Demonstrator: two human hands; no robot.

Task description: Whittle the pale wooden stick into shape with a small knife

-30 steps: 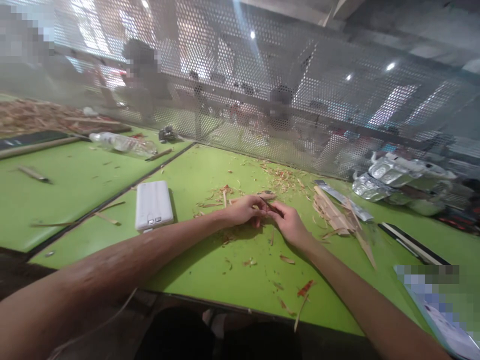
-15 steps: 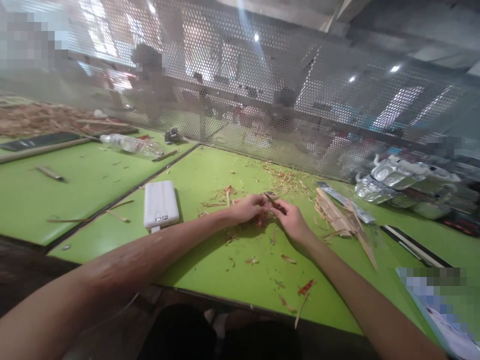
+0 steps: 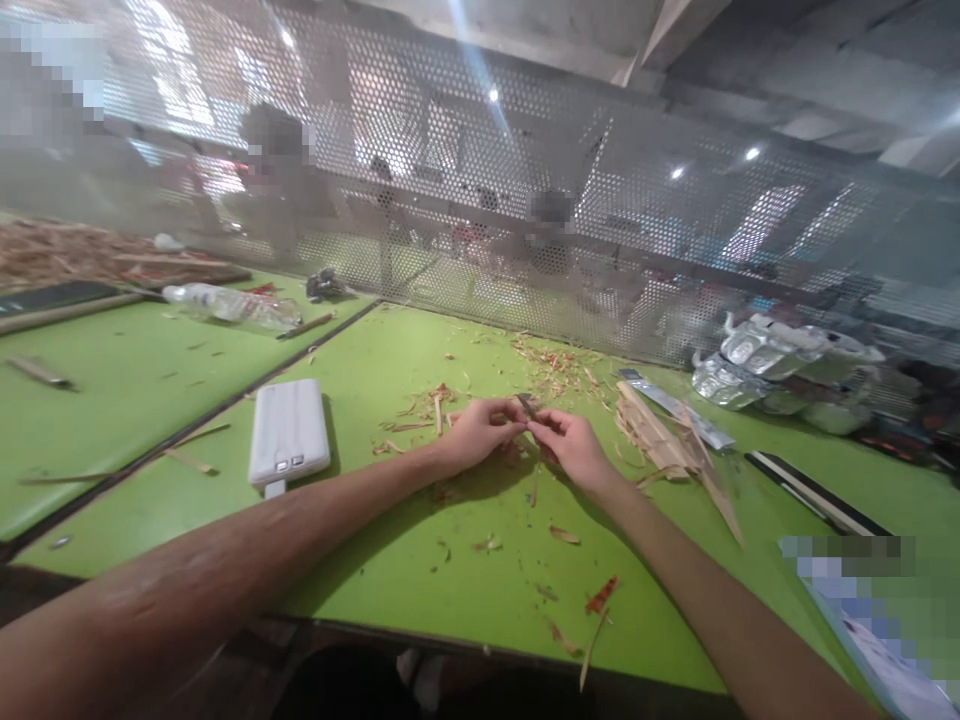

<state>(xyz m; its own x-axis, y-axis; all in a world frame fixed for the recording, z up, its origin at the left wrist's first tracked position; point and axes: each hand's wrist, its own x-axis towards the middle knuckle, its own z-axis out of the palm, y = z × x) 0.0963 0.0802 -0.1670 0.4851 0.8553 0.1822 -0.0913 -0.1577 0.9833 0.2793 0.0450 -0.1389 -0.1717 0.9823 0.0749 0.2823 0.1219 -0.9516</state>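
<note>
Over the green table (image 3: 465, 560), my left hand (image 3: 484, 432) and my right hand (image 3: 571, 445) meet at the fingertips. A small dark, thin piece (image 3: 526, 405) sticks up between them, its lower end in the pinched fingers of my right hand. The fingers of my left hand are also pinched together at its side; what they hold is too small to make out. Thin wood shavings (image 3: 559, 368) are scattered behind and around the hands.
A white power bank (image 3: 289, 430) lies left of my hands. Wood strips (image 3: 652, 430), a metal ruler (image 3: 679, 408) and wrapped silvery objects (image 3: 765, 350) are at right. Behind stands a perforated screen (image 3: 450, 200). A plastic bottle (image 3: 232, 305) lies at far left.
The view has shifted, so the table items appear lower and mostly further left. My hands stay together, with the thumb and fingertips of my left hand now closer to my right.
</note>
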